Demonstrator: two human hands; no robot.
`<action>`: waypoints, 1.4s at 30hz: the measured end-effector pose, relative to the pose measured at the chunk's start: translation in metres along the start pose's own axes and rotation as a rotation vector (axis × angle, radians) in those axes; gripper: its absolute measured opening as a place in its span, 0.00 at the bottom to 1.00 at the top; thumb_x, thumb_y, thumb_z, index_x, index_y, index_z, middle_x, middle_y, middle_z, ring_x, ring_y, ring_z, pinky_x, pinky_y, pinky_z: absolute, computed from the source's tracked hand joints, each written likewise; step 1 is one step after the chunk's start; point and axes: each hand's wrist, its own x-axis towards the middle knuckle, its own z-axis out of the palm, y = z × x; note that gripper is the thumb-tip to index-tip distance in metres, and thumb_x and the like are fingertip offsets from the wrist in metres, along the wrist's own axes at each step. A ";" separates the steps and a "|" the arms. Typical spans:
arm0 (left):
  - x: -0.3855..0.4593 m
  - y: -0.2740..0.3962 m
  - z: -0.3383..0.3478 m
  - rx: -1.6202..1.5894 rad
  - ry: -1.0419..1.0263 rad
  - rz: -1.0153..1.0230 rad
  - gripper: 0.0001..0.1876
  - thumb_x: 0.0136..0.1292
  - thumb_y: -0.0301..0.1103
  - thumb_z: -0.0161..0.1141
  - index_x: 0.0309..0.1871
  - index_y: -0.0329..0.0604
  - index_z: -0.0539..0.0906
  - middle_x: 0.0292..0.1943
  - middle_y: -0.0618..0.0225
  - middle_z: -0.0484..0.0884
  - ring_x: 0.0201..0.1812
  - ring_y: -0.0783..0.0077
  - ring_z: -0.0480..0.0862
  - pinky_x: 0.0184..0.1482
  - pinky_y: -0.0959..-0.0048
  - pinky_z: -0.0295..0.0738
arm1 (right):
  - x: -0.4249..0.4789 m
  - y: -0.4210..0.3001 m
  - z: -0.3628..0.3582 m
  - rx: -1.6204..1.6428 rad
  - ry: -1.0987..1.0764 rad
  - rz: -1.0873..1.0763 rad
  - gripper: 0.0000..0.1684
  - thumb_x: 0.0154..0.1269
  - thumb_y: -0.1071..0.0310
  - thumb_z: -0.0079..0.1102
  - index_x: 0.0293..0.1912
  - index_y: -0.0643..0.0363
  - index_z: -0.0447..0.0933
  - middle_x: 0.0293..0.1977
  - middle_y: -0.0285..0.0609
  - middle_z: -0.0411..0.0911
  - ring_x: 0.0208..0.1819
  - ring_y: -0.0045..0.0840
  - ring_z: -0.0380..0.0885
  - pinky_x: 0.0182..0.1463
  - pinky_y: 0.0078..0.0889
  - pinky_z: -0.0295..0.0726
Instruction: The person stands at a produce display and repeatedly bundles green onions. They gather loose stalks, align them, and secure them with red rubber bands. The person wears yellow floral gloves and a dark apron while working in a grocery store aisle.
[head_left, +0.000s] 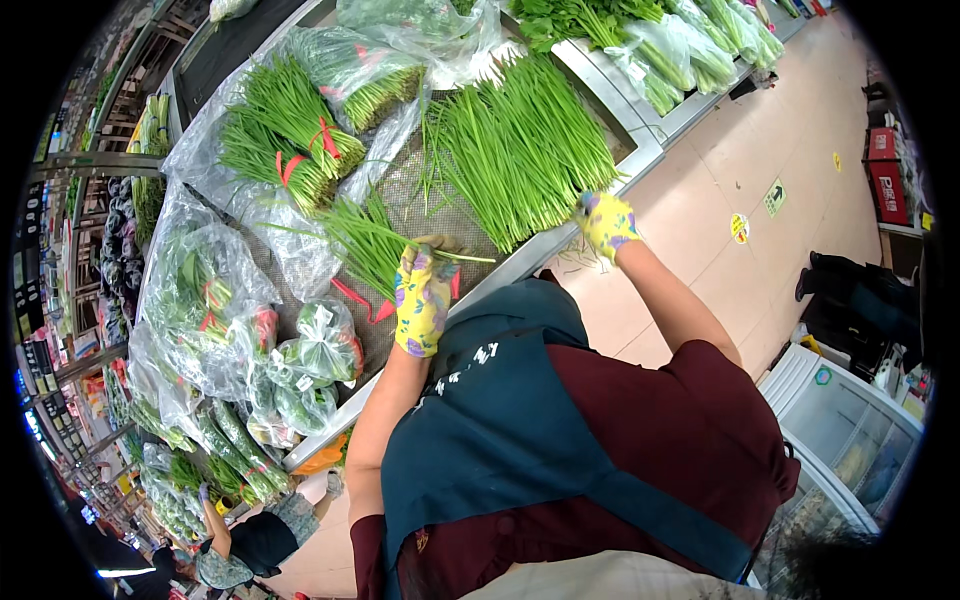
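Observation:
My left hand (422, 300), in a yellow flowered glove, is closed around the stem ends of a small bunch of garlic chives (364, 244) over the dark mesh mat. A red ribbon (358, 298) lies beside that hand. My right hand (606, 225), gloved alike, is at the lower right end of a wide row of loose chives (517, 150), near the metal edge; whether its fingers hold anything is unclear. Two chive bundles tied with red ribbon (326, 139) lie on clear plastic beyond the left hand.
Bagged vegetables (326, 341) lie at the left of the display stand, bagged greens (675, 56) at its upper right. The stand's metal rim (645, 154) runs close before me. A co-worker (259, 544) is at the lower left. A glass-topped freezer (844, 427) stands at the right.

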 end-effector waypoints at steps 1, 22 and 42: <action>-0.001 -0.001 0.000 -0.037 0.005 -0.022 0.15 0.66 0.37 0.52 0.49 0.37 0.71 0.41 0.62 0.75 0.42 0.68 0.76 0.52 0.62 0.72 | 0.014 0.005 0.006 0.056 0.125 0.026 0.17 0.51 0.54 0.61 0.37 0.55 0.77 0.38 0.47 0.78 0.43 0.39 0.77 0.43 0.41 0.75; 0.024 -0.025 -0.030 -0.202 -0.035 -0.132 0.18 0.64 0.39 0.54 0.52 0.38 0.69 0.46 0.58 0.73 0.49 0.64 0.74 0.56 0.63 0.67 | -0.012 -0.099 -0.001 1.250 -0.321 -0.138 0.11 0.57 0.64 0.62 0.33 0.63 0.75 0.20 0.31 0.73 0.19 0.11 0.67 0.21 0.17 0.66; 0.007 0.027 -0.055 0.081 0.172 0.197 0.18 0.66 0.34 0.53 0.53 0.32 0.66 0.36 0.57 0.80 0.42 0.59 0.81 0.52 0.60 0.74 | -0.011 -0.132 0.040 0.756 -0.427 -0.408 0.08 0.53 0.65 0.60 0.32 0.59 0.75 0.23 0.38 0.75 0.26 0.22 0.73 0.29 0.26 0.71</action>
